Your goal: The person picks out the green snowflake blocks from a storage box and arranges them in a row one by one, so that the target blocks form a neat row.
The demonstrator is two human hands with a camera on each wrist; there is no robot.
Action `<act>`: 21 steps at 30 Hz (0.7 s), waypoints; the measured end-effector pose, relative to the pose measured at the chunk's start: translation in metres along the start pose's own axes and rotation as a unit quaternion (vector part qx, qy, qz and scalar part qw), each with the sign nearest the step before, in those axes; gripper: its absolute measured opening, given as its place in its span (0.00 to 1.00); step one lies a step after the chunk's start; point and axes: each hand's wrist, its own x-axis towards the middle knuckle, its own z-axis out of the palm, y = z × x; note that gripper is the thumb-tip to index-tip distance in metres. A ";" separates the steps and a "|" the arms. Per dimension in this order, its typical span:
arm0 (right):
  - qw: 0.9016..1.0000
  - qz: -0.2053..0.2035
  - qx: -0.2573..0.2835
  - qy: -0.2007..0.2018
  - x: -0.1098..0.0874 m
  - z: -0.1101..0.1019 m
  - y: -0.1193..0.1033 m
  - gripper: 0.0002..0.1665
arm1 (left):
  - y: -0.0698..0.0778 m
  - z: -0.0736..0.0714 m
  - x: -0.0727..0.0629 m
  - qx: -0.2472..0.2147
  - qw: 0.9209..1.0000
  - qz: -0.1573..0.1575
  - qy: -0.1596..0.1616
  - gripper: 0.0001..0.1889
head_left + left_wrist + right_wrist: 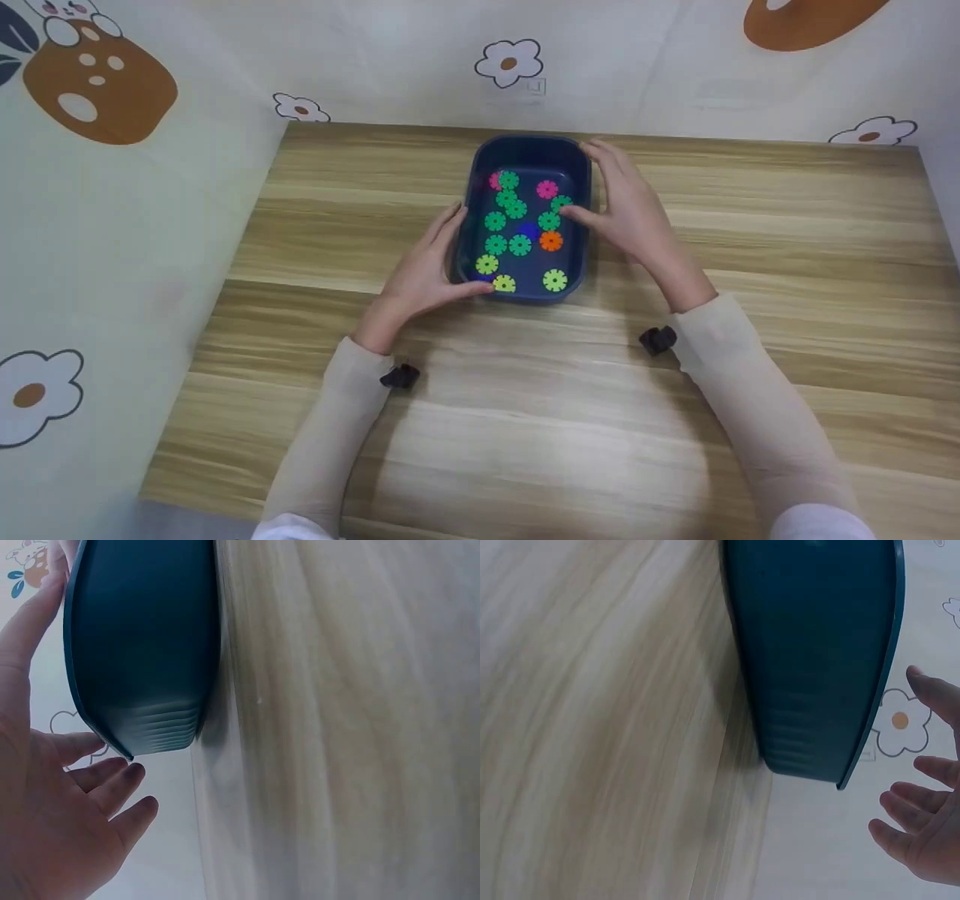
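A dark blue plastic tub [527,266] sits on the wooden table and holds several small notched plastic discs, mostly green [495,221]. Among them are pink [547,189], orange [550,241], yellow-green [555,280] and blue discs [529,229]. At the tub's left side is my left hand [421,274], its thumb over the near left rim and its fingertips [133,772] right at the outer edge. My right hand [634,210] is spread beside the right side. In the right wrist view its fingers [896,840] stand apart from the tub wall, holding nothing.
The wooden tabletop [810,315] extends on both sides and in front of the tub. Behind it rises a pale wall [405,67] with flower prints, and another printed wall [150,247] stands at the left. Small black devices [658,340] are strapped at both wrists.
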 end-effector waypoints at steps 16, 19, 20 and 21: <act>0.999 -0.034 0.022 -0.030 0.002 0.021 -0.024 0.47 | -0.001 0.005 -0.004 -0.036 0.999 -0.009 -0.004 0.64; 0.998 -0.043 0.021 -0.036 0.002 0.025 -0.027 0.45 | 0.000 0.005 -0.005 -0.042 0.999 -0.013 -0.004 0.64; 0.998 -0.047 0.021 -0.037 0.002 0.027 -0.028 0.45 | 0.000 0.006 -0.005 -0.045 0.999 -0.014 -0.004 0.64; 0.998 -0.051 0.021 -0.038 0.003 0.028 -0.029 0.44 | 0.001 0.006 -0.005 -0.047 0.999 -0.016 -0.004 0.64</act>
